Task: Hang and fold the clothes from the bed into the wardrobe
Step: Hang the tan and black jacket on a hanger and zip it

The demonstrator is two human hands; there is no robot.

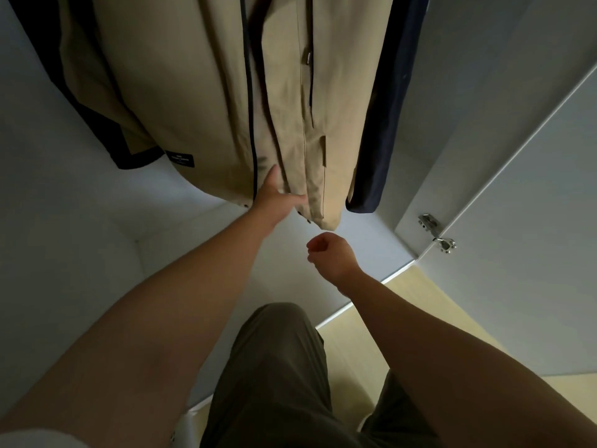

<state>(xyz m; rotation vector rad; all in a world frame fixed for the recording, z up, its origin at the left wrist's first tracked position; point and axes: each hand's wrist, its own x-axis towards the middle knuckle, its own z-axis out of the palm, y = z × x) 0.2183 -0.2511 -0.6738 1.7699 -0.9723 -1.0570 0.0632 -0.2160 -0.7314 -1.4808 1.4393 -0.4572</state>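
The beige coat hung inside the wardrobe, and its length ran straight down. The left hand was the nearer one, with fingers spread flat against the hem. The right hand was just under the hem, curled into an empty fist.

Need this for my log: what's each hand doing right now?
Left hand: open, fingers touching the hanging beige fabric jacket.
Right hand: closed in a fist, holding nothing.

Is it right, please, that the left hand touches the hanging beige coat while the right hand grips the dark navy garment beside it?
No: the head view shows the right hand curled, empty, below the beige coat the left hand touches, apart from the dark navy garment.
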